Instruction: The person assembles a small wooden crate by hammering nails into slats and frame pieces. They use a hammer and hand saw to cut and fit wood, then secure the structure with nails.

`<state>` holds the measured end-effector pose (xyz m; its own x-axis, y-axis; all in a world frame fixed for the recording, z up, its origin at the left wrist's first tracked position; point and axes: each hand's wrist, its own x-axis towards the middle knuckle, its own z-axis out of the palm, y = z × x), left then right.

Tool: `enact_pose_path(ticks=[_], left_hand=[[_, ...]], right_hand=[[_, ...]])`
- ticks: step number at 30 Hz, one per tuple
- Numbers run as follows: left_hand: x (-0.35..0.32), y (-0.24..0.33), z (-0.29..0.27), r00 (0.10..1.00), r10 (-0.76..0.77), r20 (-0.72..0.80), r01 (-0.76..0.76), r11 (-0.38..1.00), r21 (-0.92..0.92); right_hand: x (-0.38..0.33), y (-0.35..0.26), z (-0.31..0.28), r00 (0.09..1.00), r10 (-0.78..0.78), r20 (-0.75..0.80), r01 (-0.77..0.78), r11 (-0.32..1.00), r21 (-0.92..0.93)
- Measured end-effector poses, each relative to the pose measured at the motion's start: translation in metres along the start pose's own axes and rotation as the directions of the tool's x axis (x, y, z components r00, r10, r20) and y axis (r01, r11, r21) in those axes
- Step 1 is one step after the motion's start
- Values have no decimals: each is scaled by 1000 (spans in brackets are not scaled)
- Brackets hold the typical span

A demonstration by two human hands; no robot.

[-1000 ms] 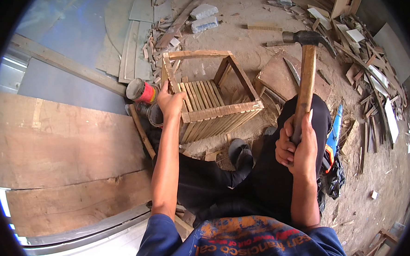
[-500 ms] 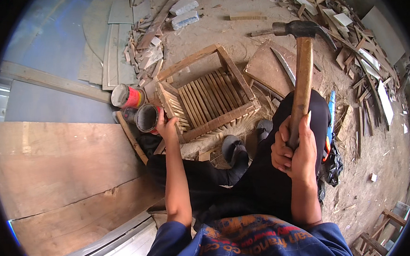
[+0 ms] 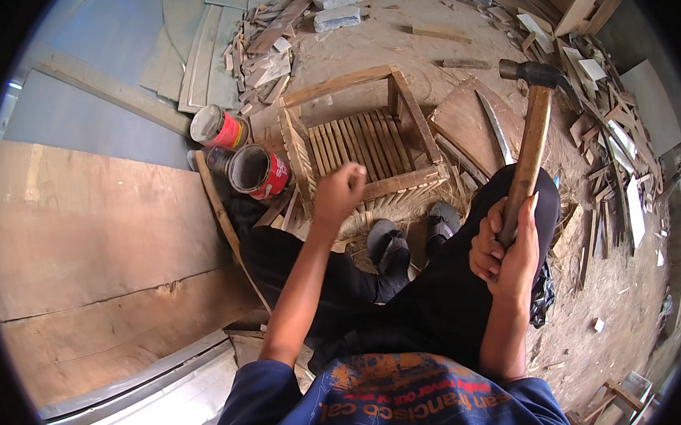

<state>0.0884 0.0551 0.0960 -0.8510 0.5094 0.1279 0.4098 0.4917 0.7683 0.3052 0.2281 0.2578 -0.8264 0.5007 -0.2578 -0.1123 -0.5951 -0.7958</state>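
Observation:
My right hand [image 3: 508, 244] is wrapped round the wooden handle of a claw hammer [image 3: 535, 129], held upright above my knee with its dark metal head at the top. My left hand [image 3: 339, 193] hovers over the near rail of a wooden slatted crate [image 3: 368, 143]. Its fingers are curled together, and whatever they may pinch is too small to make out. The crate sits open side up on the ground in front of my feet. Left of it stands a red can [image 3: 271, 179] with its top open; the inside looks dark.
A second red can [image 3: 231, 130] stands behind the first. Beyond my right knee a saw blade [image 3: 496, 127] lies on a brown board [image 3: 466, 113]. Wood scraps [image 3: 609, 129] are heaped at the right. A plywood panel [image 3: 110, 232] fills the left side. Two pale blocks [image 3: 338, 18] lie far off.
My left hand has left the red can and moved right, over the crate's near rail, with its fingers closed. The hammer stays in my right hand, and the view has shifted slightly.

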Motion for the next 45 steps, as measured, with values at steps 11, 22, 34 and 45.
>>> enact_pose_path(ticks=[11, 22, 34, 45], left_hand=[[-1, -8, 23, 992, 14, 123, -75, 858, 508], [9, -5, 20, 994, -4, 111, -55, 851, 523], [9, -18, 21, 998, 60, 11, -55, 804, 593], [-3, -25, 27, 986, 157, -62, -101, 843, 529]], right_hand=[[-31, 4, -5, 992, 77, -104, -88, 991, -99], [-50, 12, -43, 940, 95, -328, -117, 992, -50], [-20, -1, -34, 863, 505, -5, -505, 863, -23], [-41, 11, -19, 933, 336, -128, -338, 941, 8]])
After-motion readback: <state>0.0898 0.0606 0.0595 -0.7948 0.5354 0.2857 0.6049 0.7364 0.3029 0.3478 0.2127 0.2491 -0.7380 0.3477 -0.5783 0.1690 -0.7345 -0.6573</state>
